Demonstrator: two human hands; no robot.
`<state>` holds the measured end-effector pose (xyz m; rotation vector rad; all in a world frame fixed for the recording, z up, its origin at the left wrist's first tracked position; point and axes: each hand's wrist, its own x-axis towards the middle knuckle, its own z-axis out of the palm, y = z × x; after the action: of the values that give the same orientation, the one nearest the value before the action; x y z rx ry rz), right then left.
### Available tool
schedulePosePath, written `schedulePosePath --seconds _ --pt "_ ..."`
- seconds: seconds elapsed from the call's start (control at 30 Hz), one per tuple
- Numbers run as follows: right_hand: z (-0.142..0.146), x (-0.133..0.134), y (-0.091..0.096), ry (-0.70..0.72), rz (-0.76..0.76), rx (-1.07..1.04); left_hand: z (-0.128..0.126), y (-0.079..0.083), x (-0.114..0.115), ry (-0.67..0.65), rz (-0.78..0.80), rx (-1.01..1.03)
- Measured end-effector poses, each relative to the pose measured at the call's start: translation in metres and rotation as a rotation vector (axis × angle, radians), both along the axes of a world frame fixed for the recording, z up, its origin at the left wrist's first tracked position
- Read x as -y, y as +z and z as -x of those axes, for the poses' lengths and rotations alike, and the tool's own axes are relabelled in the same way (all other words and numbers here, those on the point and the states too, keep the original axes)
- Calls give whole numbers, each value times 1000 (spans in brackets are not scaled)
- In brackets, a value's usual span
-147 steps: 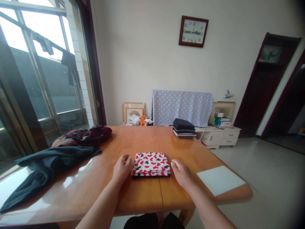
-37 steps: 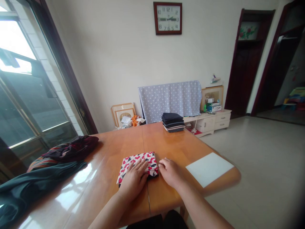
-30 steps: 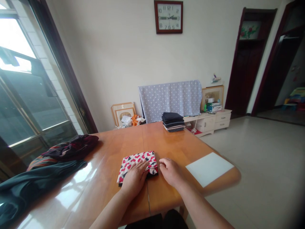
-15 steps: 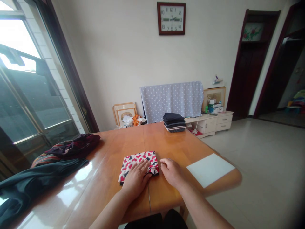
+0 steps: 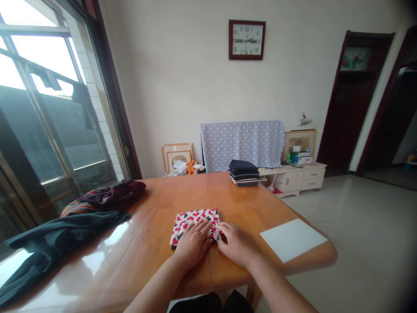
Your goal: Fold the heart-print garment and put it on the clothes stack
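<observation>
At bench centre, near edge: folded heart-print cloth (image 5: 192,217), lying flat on the bench (image 5: 153,248).

Handling note, a judgement: the fold keeps best if the flat palm pins the layers while the side edge is squared.

Left hand (image 5: 193,243) — fingers spread, palm down on the cloth's near half, gripping nothing.

Right hand (image 5: 235,243) at the cloth's 3 o'clock edge, fingertips touching the corner; a pinch cannot be told.

Dark folded stack (image 5: 244,172) at 12 o'clock; white sheet (image 5: 292,239) at 3 o'clock.

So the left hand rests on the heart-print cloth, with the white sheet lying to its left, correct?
Not quite: the head view shows the white sheet to the right of the heart-print cloth; the left hand does rest on it.
</observation>
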<state>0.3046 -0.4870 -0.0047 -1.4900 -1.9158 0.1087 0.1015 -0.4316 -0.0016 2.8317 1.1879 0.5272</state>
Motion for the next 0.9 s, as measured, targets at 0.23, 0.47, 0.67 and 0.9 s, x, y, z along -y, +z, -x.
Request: schedulePosePath --seconds 0.23,0.47,0.67,0.9 --pt "3 4 3 -17 106 118 1 0 3 -23 30 44" --pt "9 -1 -1 -57 128 298 1 1 10 -9 37 76" --pt "13 -7 -3 -141 122 331 1 2 12 -9 12 104" --pt "14 -17 11 -204 181 299 -2 1 8 5 20 126"
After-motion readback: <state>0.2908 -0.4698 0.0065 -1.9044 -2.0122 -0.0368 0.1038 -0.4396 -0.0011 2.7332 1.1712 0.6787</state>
